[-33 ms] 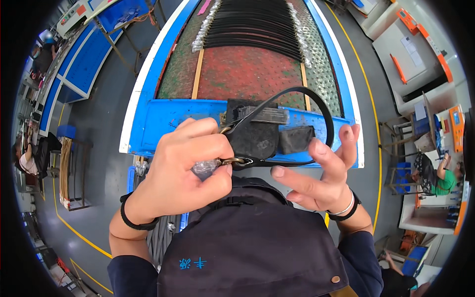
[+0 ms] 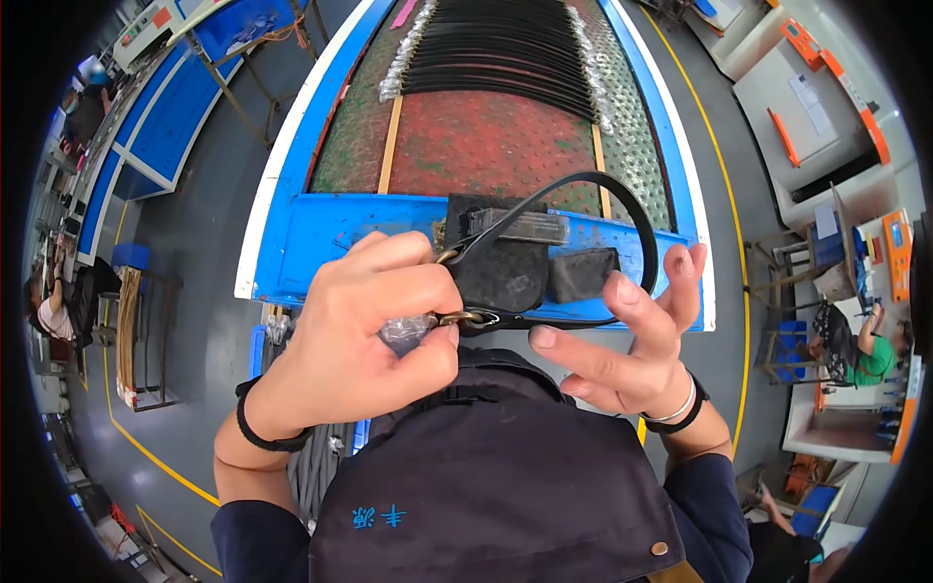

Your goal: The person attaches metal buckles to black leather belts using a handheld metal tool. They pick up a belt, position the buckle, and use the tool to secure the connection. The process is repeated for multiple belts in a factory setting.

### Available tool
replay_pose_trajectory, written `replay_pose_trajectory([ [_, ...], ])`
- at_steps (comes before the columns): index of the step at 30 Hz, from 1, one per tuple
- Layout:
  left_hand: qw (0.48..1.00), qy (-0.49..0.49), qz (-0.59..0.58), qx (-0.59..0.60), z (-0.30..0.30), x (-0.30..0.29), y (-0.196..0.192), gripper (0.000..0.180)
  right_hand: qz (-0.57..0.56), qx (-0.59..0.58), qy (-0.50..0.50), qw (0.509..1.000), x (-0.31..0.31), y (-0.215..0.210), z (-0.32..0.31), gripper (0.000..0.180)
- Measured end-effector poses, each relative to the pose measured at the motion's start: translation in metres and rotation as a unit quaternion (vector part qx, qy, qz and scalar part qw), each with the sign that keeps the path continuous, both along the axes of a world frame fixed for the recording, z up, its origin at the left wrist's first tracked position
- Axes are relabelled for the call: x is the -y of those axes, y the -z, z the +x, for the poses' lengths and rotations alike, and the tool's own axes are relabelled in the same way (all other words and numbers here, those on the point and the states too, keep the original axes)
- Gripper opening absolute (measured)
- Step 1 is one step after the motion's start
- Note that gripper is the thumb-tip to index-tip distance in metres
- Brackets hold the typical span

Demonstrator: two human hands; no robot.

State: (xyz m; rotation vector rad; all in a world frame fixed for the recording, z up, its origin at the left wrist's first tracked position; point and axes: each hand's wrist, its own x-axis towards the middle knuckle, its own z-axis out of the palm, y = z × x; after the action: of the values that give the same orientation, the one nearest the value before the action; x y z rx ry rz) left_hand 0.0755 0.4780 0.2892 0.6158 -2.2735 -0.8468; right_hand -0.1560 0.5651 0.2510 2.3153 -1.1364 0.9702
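My left hand (image 2: 374, 316) is closed around the ends of a black strap (image 2: 639, 211), which bends into a loop out to the right. A brass-coloured clasp (image 2: 461, 318) shows at its fingertips, with clear plastic wrap (image 2: 405, 332) bunched inside the grip. My right hand (image 2: 632, 355) has its fingers spread beside the lower right of the loop. It grips nothing that I can see. Behind the loop, a dark pad (image 2: 505, 277) and a small dark block (image 2: 583, 275) rest on the blue front ledge of the workbench (image 2: 369, 216).
A row of black straps (image 2: 496, 49) with plastic-wrapped ends lies across two wooden strips (image 2: 389, 146) on the bench. Grey floor with yellow lines runs along both sides. People sit at stations far left and right, one in a green top (image 2: 875, 358).
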Motion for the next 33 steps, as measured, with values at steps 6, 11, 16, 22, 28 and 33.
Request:
replay_pose_trajectory([
  [6, 1.000, 0.011, 0.000, -0.008, 0.002, -0.002, -0.002, 0.012, -0.041, -0.087, -0.014, 0.995, 0.011, -0.002, -0.001, 0.034],
  [11, 0.999, 0.011, -0.034, -0.008, 0.004, -0.002, -0.001, 0.013, 0.067, 0.182, -0.159, 0.968, 0.003, 0.003, -0.012, 0.038],
  [16, 0.991, -0.059, -0.115, -0.028, 0.007, 0.000, 0.010, 0.016, -0.031, 0.340, -0.047, 0.939, -0.020, 0.045, -0.030, 0.040],
  [22, 0.987, -0.101, -0.121, -0.022, 0.008, 0.003, 0.017, 0.017, 0.267, 0.156, 0.259, 0.915, -0.020, 0.167, -0.065, 0.029],
  [28, 0.987, -0.115, -0.114, -0.019, 0.004, 0.003, 0.020, 0.018, 0.321, 0.083, 0.300, 0.895, -0.023, 0.200, -0.071, 0.025],
  [33, 0.984, -0.121, -0.131, -0.004, 0.004, 0.002, 0.020, 0.018, 0.248, 0.236, 0.217, 0.914, -0.023, 0.128, -0.069, 0.019],
])
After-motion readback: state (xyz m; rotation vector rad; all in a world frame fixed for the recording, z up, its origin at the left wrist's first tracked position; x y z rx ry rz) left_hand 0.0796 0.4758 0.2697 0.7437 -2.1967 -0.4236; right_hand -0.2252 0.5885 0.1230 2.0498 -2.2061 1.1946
